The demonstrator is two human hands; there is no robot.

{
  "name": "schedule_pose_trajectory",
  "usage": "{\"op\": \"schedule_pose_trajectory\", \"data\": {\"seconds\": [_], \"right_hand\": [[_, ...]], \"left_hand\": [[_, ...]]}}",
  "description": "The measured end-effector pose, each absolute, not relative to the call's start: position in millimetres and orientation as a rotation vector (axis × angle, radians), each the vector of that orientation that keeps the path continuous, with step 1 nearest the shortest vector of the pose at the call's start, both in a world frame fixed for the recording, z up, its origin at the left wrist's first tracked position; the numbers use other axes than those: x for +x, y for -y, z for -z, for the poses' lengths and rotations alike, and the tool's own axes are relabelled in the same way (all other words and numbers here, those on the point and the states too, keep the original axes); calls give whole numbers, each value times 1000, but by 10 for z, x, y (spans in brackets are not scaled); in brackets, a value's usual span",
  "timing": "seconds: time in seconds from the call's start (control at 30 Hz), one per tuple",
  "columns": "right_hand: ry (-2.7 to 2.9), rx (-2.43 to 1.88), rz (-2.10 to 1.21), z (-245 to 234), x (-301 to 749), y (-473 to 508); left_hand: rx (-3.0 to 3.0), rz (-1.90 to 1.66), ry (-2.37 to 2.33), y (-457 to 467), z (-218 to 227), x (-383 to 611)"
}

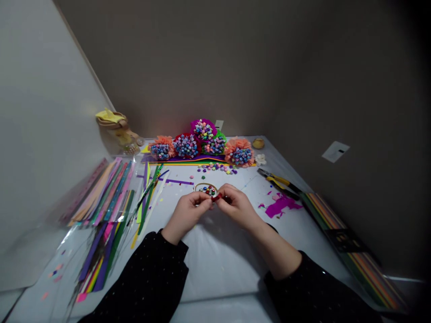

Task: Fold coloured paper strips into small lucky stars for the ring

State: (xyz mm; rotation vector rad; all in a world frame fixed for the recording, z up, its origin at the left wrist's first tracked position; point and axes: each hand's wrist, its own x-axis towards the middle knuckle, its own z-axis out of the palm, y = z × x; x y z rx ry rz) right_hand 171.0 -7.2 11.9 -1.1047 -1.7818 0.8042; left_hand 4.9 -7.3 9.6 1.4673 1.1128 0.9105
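Between my two hands is a small shiny red paper strip (216, 197), pinched at both sides. My left hand (188, 210) has thumb and forefinger closed at its left end. From the right, my right hand (237, 207) grips the other end with bent fingers. Just beyond the fingertips a round container with a gold rim (206, 184) holds small multicoloured shiny paper stars (208, 190); my hands hide its near part. Loose pastel paper stars (218, 168) lie scattered behind it.
Bouquets of paper stars (186, 146) line the back. Paper strips (107, 193) lie left, some in clear sleeves. Yellow-handled pliers (278, 181), magenta paper scraps (281, 205) and a long pack of coloured strips (350, 246) are on the right. A tan boot-shaped holder (121, 128) stands back left.
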Motion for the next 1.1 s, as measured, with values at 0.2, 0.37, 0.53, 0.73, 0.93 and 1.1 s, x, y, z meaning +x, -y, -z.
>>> {"op": "schedule_pose_trajectory", "data": {"seconds": [0.2,0.37,0.53,0.73,0.93,1.1], "right_hand": [[1674,-1189,-876,-87,1683,59],[1547,-1275,-738,-96,1678,102],[1717,-1176,-634,-110,1636,154],[1710,-1171,-563,-106,1638,159],[1698,-1176,-631,-124,1656,148],[1710,-1192,-785,-127,1645,119]], "left_hand": [[1484,-1003,-1202,72,-114,64],[1526,-1048,-1431,96,-127,100],[1631,-1026,-1452,147,-134,124],[1864,-1059,-1392,170,-84,106],[1959,-1079,-1355,154,-38,81],[1960,-1059,-1354,164,-32,78]]}}
